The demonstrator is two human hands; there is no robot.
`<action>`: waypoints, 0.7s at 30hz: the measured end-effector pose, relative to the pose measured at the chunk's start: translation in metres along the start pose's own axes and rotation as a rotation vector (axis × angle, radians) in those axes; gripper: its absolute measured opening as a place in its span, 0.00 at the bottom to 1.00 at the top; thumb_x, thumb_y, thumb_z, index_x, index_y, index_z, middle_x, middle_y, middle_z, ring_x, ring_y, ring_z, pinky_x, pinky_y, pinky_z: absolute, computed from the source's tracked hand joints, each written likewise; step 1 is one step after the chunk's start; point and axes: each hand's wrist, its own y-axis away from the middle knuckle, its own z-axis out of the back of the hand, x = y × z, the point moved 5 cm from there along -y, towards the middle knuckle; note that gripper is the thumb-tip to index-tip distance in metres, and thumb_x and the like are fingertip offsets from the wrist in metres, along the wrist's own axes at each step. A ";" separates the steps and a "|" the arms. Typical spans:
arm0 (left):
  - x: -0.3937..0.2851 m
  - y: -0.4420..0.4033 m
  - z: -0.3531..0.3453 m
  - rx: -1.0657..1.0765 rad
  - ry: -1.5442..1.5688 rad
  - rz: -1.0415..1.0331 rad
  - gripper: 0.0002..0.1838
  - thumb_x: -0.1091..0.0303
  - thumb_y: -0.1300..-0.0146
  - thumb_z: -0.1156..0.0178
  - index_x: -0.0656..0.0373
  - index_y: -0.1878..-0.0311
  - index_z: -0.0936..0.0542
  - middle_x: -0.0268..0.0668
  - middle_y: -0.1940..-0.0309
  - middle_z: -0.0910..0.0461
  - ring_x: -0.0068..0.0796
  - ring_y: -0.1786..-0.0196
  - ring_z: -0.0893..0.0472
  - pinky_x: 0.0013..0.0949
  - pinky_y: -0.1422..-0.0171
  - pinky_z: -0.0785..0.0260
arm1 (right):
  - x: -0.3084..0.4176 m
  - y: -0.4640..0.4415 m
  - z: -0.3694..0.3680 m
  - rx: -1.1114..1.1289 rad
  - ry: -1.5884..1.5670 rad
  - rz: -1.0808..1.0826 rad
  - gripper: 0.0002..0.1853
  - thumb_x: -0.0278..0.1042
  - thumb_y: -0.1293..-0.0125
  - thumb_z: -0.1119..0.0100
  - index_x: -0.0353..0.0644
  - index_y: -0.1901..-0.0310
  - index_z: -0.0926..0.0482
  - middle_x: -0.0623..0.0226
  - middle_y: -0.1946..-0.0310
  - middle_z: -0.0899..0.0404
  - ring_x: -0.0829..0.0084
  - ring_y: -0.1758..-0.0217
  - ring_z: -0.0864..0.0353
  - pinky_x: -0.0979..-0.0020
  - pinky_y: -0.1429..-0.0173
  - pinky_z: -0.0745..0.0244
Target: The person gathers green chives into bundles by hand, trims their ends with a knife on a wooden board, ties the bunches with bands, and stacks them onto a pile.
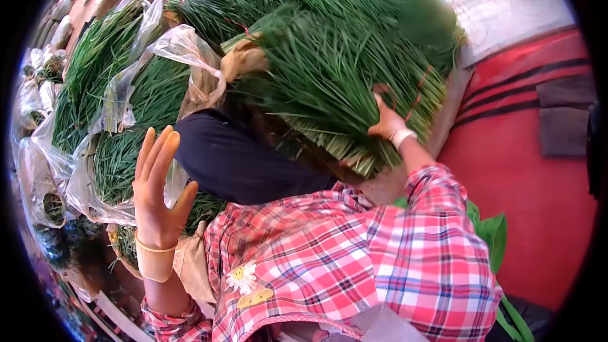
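Beside the knee (247, 158): greens (329, 57), banded so they stay bunched, I guess.
Right hand (387, 124): on the greens; can't tell if its fingers grip.
Left hand (158, 196): raised, fingers spread, empty.

From the right hand (388, 123), a way lies open sideways over the flat red covering (506, 202), while piled green bundles (335, 57) block it ahead. A bent, dark-trousered leg (247, 161) stands between the two hands, obstructing a low crossing. Plastic bags (82, 177) and loose greens (142, 88) crowd the space beyond the left hand (155, 196).
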 end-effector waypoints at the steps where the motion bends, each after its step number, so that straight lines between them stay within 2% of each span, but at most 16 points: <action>1: 0.001 0.005 0.001 -0.001 0.000 -0.010 0.38 0.80 0.59 0.38 0.60 0.38 0.32 0.46 0.37 0.33 0.50 0.30 0.41 0.45 0.28 0.50 | 0.017 0.016 0.015 0.051 -0.004 -0.101 0.60 0.39 0.62 0.34 0.51 0.28 0.62 0.45 0.51 0.24 0.49 0.51 0.23 0.62 0.44 0.30; 2: 0.003 0.003 0.000 -0.011 -0.007 0.013 0.37 0.80 0.58 0.38 0.61 0.38 0.32 0.46 0.37 0.33 0.50 0.30 0.41 0.44 0.28 0.50 | 0.036 0.017 0.041 0.086 -0.001 -0.181 0.60 0.39 0.62 0.34 0.51 0.28 0.63 0.45 0.52 0.24 0.49 0.51 0.23 0.61 0.44 0.30; 4: 0.004 0.011 -0.001 0.020 -0.006 0.041 0.37 0.80 0.58 0.38 0.61 0.38 0.32 0.46 0.38 0.32 0.49 0.30 0.41 0.44 0.28 0.50 | 0.008 0.008 0.032 -0.086 -0.059 -0.077 0.60 0.39 0.61 0.33 0.52 0.28 0.63 0.44 0.52 0.24 0.49 0.51 0.23 0.61 0.44 0.30; 5: 0.007 0.011 -0.003 -0.004 0.026 0.059 0.37 0.79 0.58 0.38 0.61 0.38 0.33 0.46 0.38 0.32 0.48 0.30 0.41 0.43 0.28 0.49 | -0.001 0.004 0.015 -0.046 -0.036 -0.102 0.62 0.39 0.62 0.31 0.53 0.28 0.65 0.44 0.50 0.25 0.50 0.50 0.23 0.61 0.44 0.30; 6: 0.010 0.009 -0.006 -0.031 0.061 0.074 0.36 0.79 0.57 0.38 0.62 0.38 0.33 0.46 0.38 0.32 0.47 0.30 0.41 0.43 0.28 0.49 | 0.024 0.010 0.014 0.049 0.044 -0.228 0.62 0.38 0.61 0.31 0.52 0.28 0.65 0.45 0.41 0.32 0.49 0.43 0.29 0.63 0.39 0.33; 8: 0.010 0.011 -0.009 -0.044 0.077 0.075 0.36 0.79 0.57 0.38 0.62 0.38 0.33 0.45 0.38 0.32 0.47 0.30 0.40 0.42 0.28 0.49 | 0.039 0.017 0.012 0.067 0.221 -0.315 0.61 0.42 0.59 0.30 0.50 0.28 0.64 0.47 0.44 0.31 0.49 0.44 0.28 0.61 0.39 0.33; 10: 0.008 0.015 -0.010 -0.032 0.084 0.093 0.37 0.80 0.57 0.38 0.62 0.38 0.33 0.45 0.38 0.32 0.47 0.30 0.40 0.42 0.28 0.49 | 0.030 0.015 0.010 0.077 0.198 -0.280 0.61 0.44 0.59 0.30 0.49 0.28 0.64 0.48 0.45 0.30 0.50 0.45 0.27 0.59 0.41 0.32; 11: 0.005 0.015 -0.008 -0.048 0.090 0.086 0.39 0.82 0.60 0.36 0.59 0.38 0.32 0.48 0.39 0.31 0.53 0.32 0.39 0.44 0.29 0.47 | 0.029 0.013 0.011 0.083 0.177 -0.241 0.61 0.47 0.58 0.29 0.48 0.28 0.63 0.50 0.47 0.29 0.51 0.46 0.26 0.58 0.42 0.31; 12: 0.005 0.018 -0.005 -0.054 0.090 0.084 0.39 0.82 0.60 0.36 0.59 0.38 0.32 0.48 0.39 0.31 0.53 0.32 0.39 0.44 0.29 0.47 | 0.028 0.014 0.011 0.077 0.179 -0.239 0.61 0.47 0.58 0.29 0.48 0.28 0.63 0.50 0.47 0.29 0.51 0.46 0.26 0.58 0.42 0.31; 14: 0.011 0.027 0.001 -0.073 0.077 0.129 0.38 0.83 0.60 0.37 0.60 0.38 0.32 0.48 0.39 0.31 0.53 0.32 0.39 0.44 0.30 0.47 | 0.072 0.034 0.041 -0.011 0.414 -0.248 0.57 0.48 0.55 0.30 0.47 0.29 0.59 0.52 0.49 0.27 0.55 0.50 0.24 0.59 0.47 0.28; 15: 0.014 0.032 0.003 -0.080 0.080 0.131 0.38 0.83 0.60 0.37 0.60 0.38 0.32 0.48 0.39 0.31 0.53 0.32 0.39 0.44 0.30 0.47 | 0.093 0.043 0.049 -0.074 0.490 -0.179 0.47 0.47 0.51 0.33 0.46 0.32 0.48 0.55 0.51 0.25 0.57 0.53 0.23 0.61 0.51 0.27; 16: 0.020 0.037 0.005 -0.106 0.099 0.148 0.38 0.83 0.60 0.37 0.61 0.38 0.32 0.48 0.39 0.31 0.51 0.32 0.39 0.43 0.30 0.47 | 0.106 0.049 0.050 -0.148 0.364 -0.030 0.34 0.46 0.47 0.38 0.48 0.38 0.35 0.57 0.57 0.22 0.58 0.56 0.22 0.62 0.54 0.26; 17: 0.025 0.042 0.007 -0.131 0.117 0.166 0.38 0.83 0.59 0.38 0.62 0.38 0.32 0.48 0.39 0.31 0.50 0.31 0.39 0.43 0.30 0.47 | 0.123 0.051 0.042 -0.105 0.255 0.074 0.24 0.45 0.46 0.41 0.49 0.47 0.26 0.58 0.62 0.20 0.59 0.58 0.21 0.61 0.55 0.26; 18: 0.027 0.046 0.006 -0.139 0.116 0.169 0.38 0.83 0.59 0.38 0.62 0.38 0.32 0.48 0.39 0.31 0.50 0.31 0.39 0.43 0.30 0.47 | 0.134 0.051 0.023 -0.065 0.128 0.203 0.18 0.46 0.45 0.43 0.50 0.54 0.21 0.58 0.66 0.19 0.59 0.60 0.20 0.61 0.55 0.26; 20: 0.035 0.054 0.004 -0.167 0.207 0.271 0.37 0.83 0.59 0.38 0.64 0.39 0.32 0.48 0.40 0.30 0.48 0.32 0.38 0.42 0.30 0.46 | 0.134 0.034 -0.044 0.241 -0.130 0.202 0.17 0.44 0.43 0.42 0.44 0.56 0.19 0.60 0.68 0.17 0.67 0.65 0.17 0.67 0.58 0.24; 21: 0.037 0.056 0.002 -0.161 0.211 0.293 0.36 0.81 0.58 0.37 0.64 0.39 0.32 0.47 0.40 0.30 0.46 0.32 0.37 0.41 0.30 0.46 | 0.128 0.025 -0.081 0.483 -0.475 -0.068 0.17 0.40 0.42 0.42 0.39 0.54 0.20 0.63 0.69 0.17 0.74 0.69 0.18 0.72 0.61 0.24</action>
